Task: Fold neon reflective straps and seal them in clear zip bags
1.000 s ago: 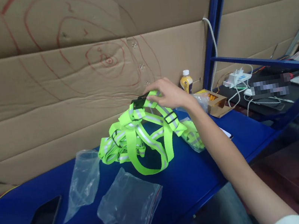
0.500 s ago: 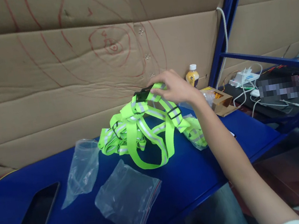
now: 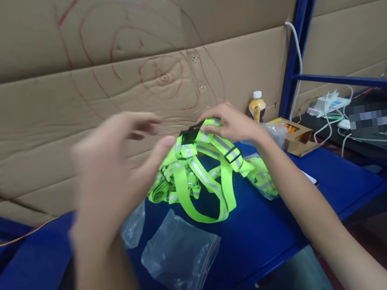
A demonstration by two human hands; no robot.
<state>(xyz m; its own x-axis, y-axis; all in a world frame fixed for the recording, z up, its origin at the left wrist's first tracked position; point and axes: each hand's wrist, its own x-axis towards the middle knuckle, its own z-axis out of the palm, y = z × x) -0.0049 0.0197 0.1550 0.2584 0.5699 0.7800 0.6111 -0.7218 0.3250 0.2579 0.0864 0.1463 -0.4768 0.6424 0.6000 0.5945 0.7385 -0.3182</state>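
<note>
Straps (image 3: 182, 186) on table (image 3: 253, 223), bottle (image 3: 257, 108) behind, bag (image 3: 182, 257) before

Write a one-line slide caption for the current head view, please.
Right hand gripping neon reflective straps near a black buckle above a blue table; blurred left hand open close by.

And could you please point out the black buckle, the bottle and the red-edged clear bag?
Black buckle (image 3: 188, 137): head view, its dark body.
Bottle (image 3: 256, 107): head view, its yellow side.
Red-edged clear bag (image 3: 179, 252): head view, its clear middle.

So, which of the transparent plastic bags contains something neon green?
The plastic bag beside the right forearm: neon-green strapping shows through its film. The others, like the zip-lock bag in front, show no green.
</note>
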